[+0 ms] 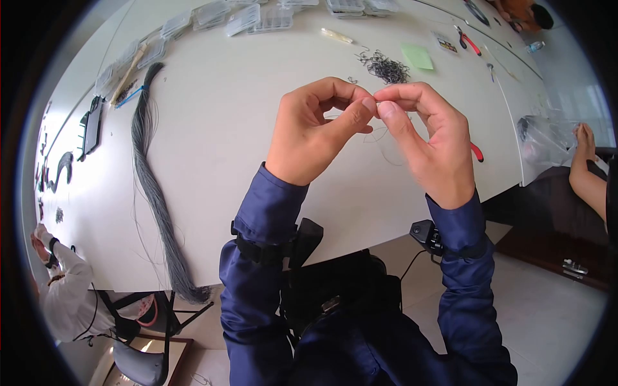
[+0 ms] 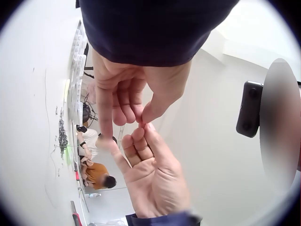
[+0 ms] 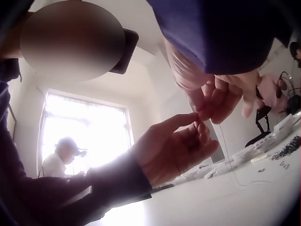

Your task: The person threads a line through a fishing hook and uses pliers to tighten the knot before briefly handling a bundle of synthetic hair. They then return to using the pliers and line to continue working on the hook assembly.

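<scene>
Left hand [image 1: 312,132], right hand [image 1: 428,138] pinch thread [image 1: 381,133]; barely visible.

A craft workshop: white worktable [image 1: 244,128] bearing parts boxes [image 1: 243,19], metal hooks [image 1: 385,66], pliers [image 1: 468,40], grey fibre [image 1: 151,174].

Above the table: left hand [image 1: 309,135] and right hand [image 1: 432,143] meet at the fingertips, pinching a thin line [image 1: 391,151] that loops beneath them.
Below the hands: bare table [image 1: 244,128].
Left: grey strand bundle [image 1: 151,174] runs far edge to near edge, well apart; open passage between.
Far: hook pile [image 1: 384,66], green note [image 1: 418,56]; plastic boxes [image 1: 257,17] along the far edge.
Right: red-handled pliers [image 1: 477,152], partly hidden.
</scene>
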Tool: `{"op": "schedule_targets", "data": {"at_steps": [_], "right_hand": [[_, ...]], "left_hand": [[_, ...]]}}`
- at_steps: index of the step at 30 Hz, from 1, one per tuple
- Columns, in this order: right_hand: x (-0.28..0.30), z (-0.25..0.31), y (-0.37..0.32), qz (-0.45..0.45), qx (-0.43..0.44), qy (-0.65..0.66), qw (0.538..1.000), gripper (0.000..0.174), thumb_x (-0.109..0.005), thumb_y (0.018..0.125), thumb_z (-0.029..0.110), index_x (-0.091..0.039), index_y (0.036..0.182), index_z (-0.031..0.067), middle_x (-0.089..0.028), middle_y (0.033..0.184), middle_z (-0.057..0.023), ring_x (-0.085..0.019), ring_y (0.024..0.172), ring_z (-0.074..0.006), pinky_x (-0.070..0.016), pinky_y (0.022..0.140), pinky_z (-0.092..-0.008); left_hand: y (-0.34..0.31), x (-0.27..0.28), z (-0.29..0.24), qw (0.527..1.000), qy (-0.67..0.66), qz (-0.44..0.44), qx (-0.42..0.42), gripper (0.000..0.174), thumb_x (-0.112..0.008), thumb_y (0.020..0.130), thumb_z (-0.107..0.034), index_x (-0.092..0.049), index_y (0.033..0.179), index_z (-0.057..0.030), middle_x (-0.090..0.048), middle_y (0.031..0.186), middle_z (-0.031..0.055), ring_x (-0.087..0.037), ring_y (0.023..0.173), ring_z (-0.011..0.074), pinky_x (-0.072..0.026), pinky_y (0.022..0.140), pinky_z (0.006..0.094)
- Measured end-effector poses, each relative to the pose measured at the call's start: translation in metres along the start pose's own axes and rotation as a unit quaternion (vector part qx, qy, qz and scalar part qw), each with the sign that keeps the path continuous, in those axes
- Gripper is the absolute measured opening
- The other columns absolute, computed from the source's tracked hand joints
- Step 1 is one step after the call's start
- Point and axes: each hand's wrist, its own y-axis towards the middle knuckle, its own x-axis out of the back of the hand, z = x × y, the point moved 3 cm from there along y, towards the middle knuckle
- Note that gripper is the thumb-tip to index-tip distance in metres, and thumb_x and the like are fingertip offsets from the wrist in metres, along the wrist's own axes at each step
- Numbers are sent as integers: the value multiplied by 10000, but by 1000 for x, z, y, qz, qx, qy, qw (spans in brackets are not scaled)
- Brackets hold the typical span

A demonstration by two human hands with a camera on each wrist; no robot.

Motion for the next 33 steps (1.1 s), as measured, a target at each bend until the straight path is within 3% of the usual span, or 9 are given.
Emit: {"op": "schedule_targets", "data": {"at_steps": [4, 16, 18, 21, 27, 31, 33], "right_hand": [[-1, -3, 0, -10, -54, 39, 998, 150, -654, 942, 142, -671, 972, -4, -711, 859, -69, -677, 828, -141, -523, 783, -279], [1, -9, -1, 4, -100, 87, 991, 172, -644, 943, 155, -663, 964, -15, -697, 809, -55, -653, 745, -103, -524, 742, -261], [1, -9, -1, 7, -106, 78, 991, 166, -640, 944, 152, -662, 966, -11, -695, 799, -54, -647, 740, -97, -523, 736, -257], [-1, -12, -1, 6, -98, 79, 992, 163, -639, 945, 152, -660, 969, -8, -682, 768, -38, -609, 702, -69, -498, 688, -234], [1, -7, -1, 26, -144, 31, 989, 156, -614, 962, 141, -630, 931, -11, -505, 613, 33, -403, 553, -23, -332, 505, -225], [-4, -8, -3, -6, -114, 92, 989, 168, -594, 969, 130, -611, 914, -28, -435, 578, 53, -345, 526, -19, -283, 482, -231], [-3, -8, -4, -14, -109, 94, 989, 172, -588, 969, 126, -609, 916, -37, -435, 571, 57, -340, 524, -16, -274, 482, -226]], "left_hand": [[-1, 0, -2, 996, -70, 6, 47, 203, -676, 921, -110, -651, 965, 87, -674, 895, 98, -650, 848, 136, -603, 767, 307], [0, -1, 1, 999, -27, -6, 45, 259, -701, 922, -172, -659, 959, 81, -667, 839, 85, -644, 782, 123, -608, 736, 306], [-1, -1, 0, 999, -9, 2, 46, 199, -667, 937, -134, -651, 970, 61, -656, 869, 76, -648, 812, 134, -613, 781, 349], [-1, -2, 1, 999, 1, 4, 50, 166, -653, 941, -112, -646, 973, 50, -649, 890, 73, -649, 825, 136, -615, 803, 368], [0, 1, 5, 998, 46, -7, 30, 134, -649, 927, -75, -638, 959, 54, -630, 869, 56, -630, 807, 112, -620, 796, 354], [0, -3, 7, 996, 82, -13, 11, 118, -628, 926, -59, -629, 940, 58, -615, 854, 48, -611, 782, 98, -624, 789, 346], [1, -1, 12, 996, 78, -36, 9, 145, -653, 888, -91, -637, 882, 53, -650, 801, 62, -639, 762, 110, -568, 725, 287]]}}
